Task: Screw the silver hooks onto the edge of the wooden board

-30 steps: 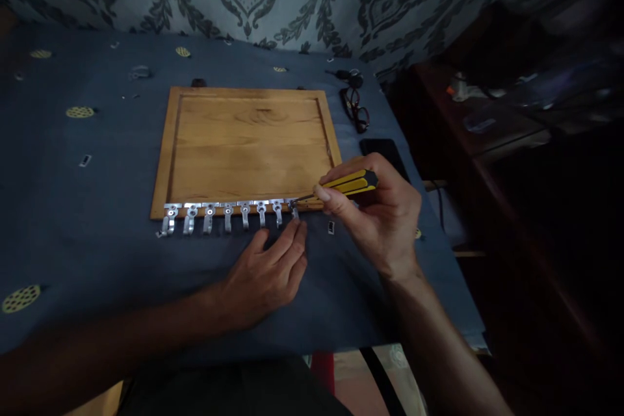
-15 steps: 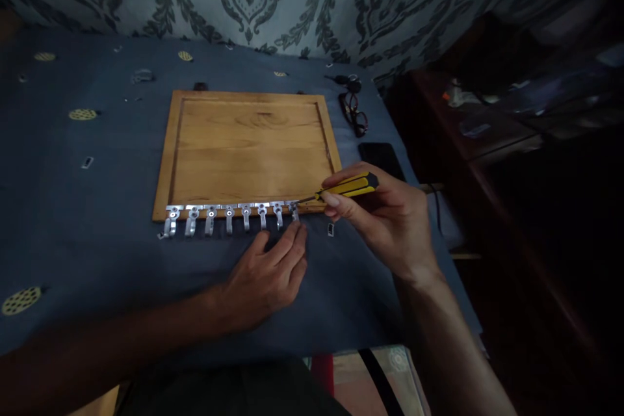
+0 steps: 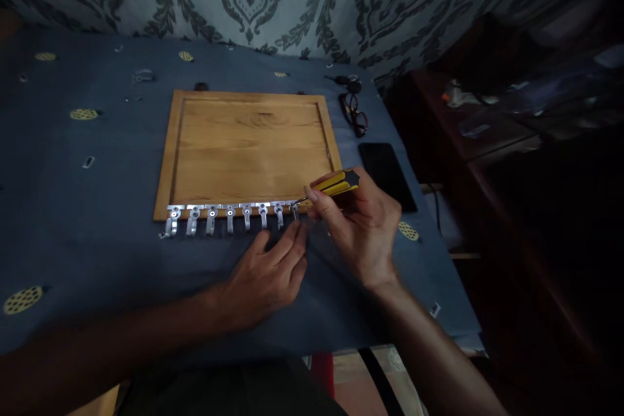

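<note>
A framed wooden board (image 3: 253, 149) lies flat on the blue cloth. Along its near edge runs a row of several silver metal hooks (image 3: 231, 218), curling off toward me. My right hand (image 3: 358, 221) grips a yellow-and-black screwdriver (image 3: 336, 183), slanted down to the left. Its tip meets the rightmost hook (image 3: 294, 208) near where a screw would sit; the screw itself is too small to make out. At that same hook's lower end, the fingertips of my left hand (image 3: 273, 266) close on it, partly covering it.
Right of the board lie a black phone (image 3: 387, 175), eyeglasses (image 3: 353, 114) and keys (image 3: 348, 82). A loose metal hook (image 3: 143, 76) rests on the cloth at the back left. A dark reddish cabinet (image 3: 439, 110) stands beyond the right edge.
My right hand has shifted left and turned, with the screwdriver at a steeper slant; more of the phone shows. My left hand stays at the rightmost hook.
</note>
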Demonstrator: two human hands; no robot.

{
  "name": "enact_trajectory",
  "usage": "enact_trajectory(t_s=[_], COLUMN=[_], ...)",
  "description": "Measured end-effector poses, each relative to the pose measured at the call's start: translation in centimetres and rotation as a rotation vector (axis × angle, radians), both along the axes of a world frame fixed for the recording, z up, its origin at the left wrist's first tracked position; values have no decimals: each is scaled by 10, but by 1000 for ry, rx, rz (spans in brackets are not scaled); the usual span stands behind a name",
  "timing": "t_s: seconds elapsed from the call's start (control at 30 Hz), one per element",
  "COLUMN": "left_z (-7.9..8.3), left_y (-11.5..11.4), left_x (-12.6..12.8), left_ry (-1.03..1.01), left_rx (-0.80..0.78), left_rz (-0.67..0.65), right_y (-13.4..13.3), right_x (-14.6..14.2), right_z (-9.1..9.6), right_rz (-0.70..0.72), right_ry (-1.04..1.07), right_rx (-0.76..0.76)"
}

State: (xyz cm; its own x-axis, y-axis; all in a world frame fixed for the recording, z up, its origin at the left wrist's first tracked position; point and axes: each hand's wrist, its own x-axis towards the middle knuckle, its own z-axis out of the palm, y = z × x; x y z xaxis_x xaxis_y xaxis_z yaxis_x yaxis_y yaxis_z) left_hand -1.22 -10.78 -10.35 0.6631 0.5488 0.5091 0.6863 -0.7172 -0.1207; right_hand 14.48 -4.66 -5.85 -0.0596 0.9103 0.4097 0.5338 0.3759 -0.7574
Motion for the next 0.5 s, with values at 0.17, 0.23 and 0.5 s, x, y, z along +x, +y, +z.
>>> enact_trajectory(t_s=[0.17,0.23,0.5], left_z=[2,1,-5], left_y=[0,0,-1], left_x=[0,0,1], left_ry=[-5,-10,-14], left_rx=[14,14,28], left_rz=[4,4,14], right_y=[-2,-2,2], right_x=[-4,-4,-2], right_z=[-3,-4,-5], right_rz=[-78,-85,-51], right_ry=[37,66,147], right_rx=[21,12,-6])
